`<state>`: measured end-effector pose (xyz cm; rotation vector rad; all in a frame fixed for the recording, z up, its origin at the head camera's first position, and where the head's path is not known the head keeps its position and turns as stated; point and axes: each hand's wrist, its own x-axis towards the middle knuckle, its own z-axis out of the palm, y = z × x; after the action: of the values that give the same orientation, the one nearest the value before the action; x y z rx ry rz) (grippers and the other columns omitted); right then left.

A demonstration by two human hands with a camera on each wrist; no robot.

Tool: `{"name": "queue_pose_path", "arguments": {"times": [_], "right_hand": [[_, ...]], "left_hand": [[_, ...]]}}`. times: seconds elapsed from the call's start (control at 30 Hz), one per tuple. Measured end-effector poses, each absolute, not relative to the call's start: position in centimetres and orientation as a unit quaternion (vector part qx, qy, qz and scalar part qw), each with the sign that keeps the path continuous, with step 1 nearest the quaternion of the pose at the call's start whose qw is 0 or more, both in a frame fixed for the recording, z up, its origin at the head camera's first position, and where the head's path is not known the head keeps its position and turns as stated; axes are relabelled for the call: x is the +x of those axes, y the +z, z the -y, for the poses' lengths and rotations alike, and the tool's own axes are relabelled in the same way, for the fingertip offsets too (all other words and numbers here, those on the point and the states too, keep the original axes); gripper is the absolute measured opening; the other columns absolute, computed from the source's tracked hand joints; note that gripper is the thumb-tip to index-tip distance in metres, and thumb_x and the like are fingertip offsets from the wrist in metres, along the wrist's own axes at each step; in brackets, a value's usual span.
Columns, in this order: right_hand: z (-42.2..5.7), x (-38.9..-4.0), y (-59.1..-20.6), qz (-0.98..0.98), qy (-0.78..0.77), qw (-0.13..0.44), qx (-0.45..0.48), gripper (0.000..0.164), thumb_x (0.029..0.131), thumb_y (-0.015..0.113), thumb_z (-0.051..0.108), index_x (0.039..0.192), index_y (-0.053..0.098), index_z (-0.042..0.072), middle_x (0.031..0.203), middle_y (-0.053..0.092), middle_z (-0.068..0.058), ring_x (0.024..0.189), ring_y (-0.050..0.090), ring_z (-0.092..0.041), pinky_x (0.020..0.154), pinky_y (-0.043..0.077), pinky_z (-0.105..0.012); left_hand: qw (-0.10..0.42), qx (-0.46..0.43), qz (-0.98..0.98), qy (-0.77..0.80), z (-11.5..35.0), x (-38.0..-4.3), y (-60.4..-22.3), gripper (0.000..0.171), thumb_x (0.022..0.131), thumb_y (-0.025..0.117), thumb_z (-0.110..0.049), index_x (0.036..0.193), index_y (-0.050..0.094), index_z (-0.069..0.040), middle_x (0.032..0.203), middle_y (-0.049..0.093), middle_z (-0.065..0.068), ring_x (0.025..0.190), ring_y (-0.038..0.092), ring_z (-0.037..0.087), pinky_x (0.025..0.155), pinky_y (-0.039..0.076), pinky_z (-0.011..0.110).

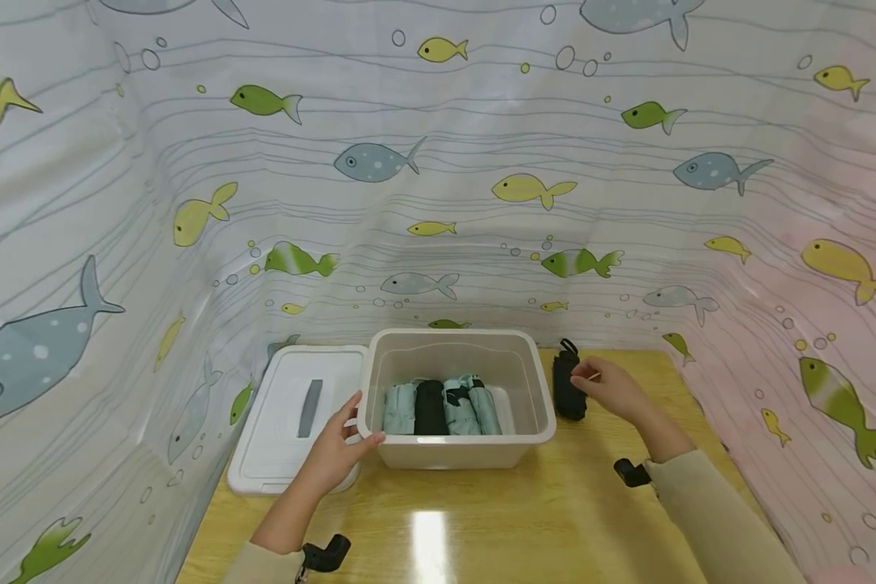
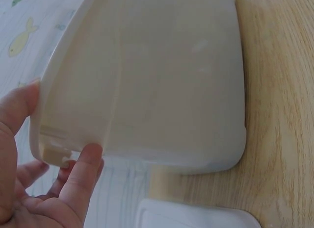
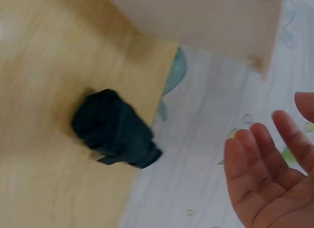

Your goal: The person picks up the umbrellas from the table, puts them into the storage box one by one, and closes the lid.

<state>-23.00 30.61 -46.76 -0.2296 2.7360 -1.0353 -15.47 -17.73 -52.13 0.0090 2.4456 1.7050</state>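
Note:
My left hand [image 1: 336,450] holds the near left corner of a cream plastic storage box [image 1: 453,456], its fingers about the rim. In the left wrist view, that hand's fingers [image 2: 81,181] touch the box's outer wall [image 2: 171,90]. Inside the box, several rolled bundles stand side by side: pale green ones [image 1: 399,408], some with dark patches, and a black one [image 1: 430,408]. To the right of the box lies a black folded umbrella [image 1: 569,393] with a strap loop. My right hand [image 1: 616,391] hovers over it, fingers loosely bent, apart from the umbrella [image 3: 115,127] and holding nothing.
A white lid [image 1: 273,422] with a grey handle lies left of the box, partly behind my left hand. Everything stands on a yellow wooden table [image 1: 555,511]. A fish-patterned curtain [image 1: 438,178] encloses the table at the back and both sides.

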Motion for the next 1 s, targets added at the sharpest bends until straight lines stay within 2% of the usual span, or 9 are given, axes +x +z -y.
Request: {"name": "queue_pose_path", "arguments": {"times": [0.23,0.4,0.63,0.7,0.9,1.0], "right_hand": [[-31.7,-23.9,-51.4,-0.928,-0.368,0.047,-0.022,0.032,0.103,0.057,0.024,0.123,0.06,-0.001,0.117,0.062,-0.019,0.104,0.061,-0.036,0.08,0.054,-0.046],[-31.9,-24.9,-54.0,-0.928,-0.372,0.002,0.015,0.033,0.103,0.057,0.023,0.123,0.059,-0.003,0.116,0.062,-0.021,0.106,0.061,-0.039,0.08,0.053,-0.046],[-32.1,-26.1,-56.4,-0.913,-0.4,-0.025,0.08,0.036,0.103,0.054,0.022,0.127,0.055,-0.004,0.115,0.059,-0.022,0.098,0.06,-0.035,0.068,0.051,-0.033],[-32.0,-26.5,-57.0,-0.908,-0.405,-0.036,0.098,0.036,0.103,0.054,0.023,0.127,0.056,-0.003,0.115,0.059,-0.022,0.1,0.06,-0.035,0.07,0.05,-0.034],[-31.9,-27.2,-58.6,-0.891,-0.427,-0.069,0.137,0.037,0.102,0.054,0.02,0.128,0.054,-0.006,0.12,0.057,-0.026,0.109,0.056,-0.041,0.087,0.048,-0.049],[-32.0,-27.5,-59.5,-0.884,-0.435,-0.074,0.151,0.038,0.102,0.055,0.021,0.129,0.053,-0.007,0.123,0.055,-0.027,0.113,0.056,-0.042,0.092,0.047,-0.053]], "left_hand": [[0.075,0.003,-0.82,0.567,17.8,-15.4,-52.4,0.092,0.088,0.079,-0.03,0.161,0.023,-0.017,0.147,0.042,0.022,0.128,0.051,0.042,0.09,0.056,0.042],[0.073,0.0,-0.818,0.57,17.7,-15.4,-52.3,0.093,0.087,0.08,-0.032,0.161,0.024,-0.017,0.146,0.042,0.021,0.128,0.051,0.041,0.089,0.056,0.04],[0.069,0.004,-0.821,0.567,17.7,-15.3,-52.3,0.093,0.088,0.08,-0.029,0.161,0.024,-0.016,0.147,0.042,0.022,0.128,0.052,0.041,0.09,0.056,0.041],[0.068,0.003,-0.821,0.567,17.7,-15.3,-52.3,0.093,0.088,0.08,-0.029,0.161,0.024,-0.016,0.146,0.042,0.022,0.127,0.052,0.042,0.089,0.056,0.041],[0.071,-0.001,-0.825,0.561,17.7,-15.3,-52.2,0.093,0.088,0.079,-0.034,0.161,0.024,-0.016,0.148,0.04,0.023,0.128,0.051,0.041,0.09,0.055,0.041],[0.071,0.001,-0.825,0.56,17.6,-15.3,-52.1,0.093,0.088,0.079,-0.034,0.161,0.024,-0.016,0.148,0.04,0.023,0.127,0.052,0.041,0.09,0.055,0.041]]}}
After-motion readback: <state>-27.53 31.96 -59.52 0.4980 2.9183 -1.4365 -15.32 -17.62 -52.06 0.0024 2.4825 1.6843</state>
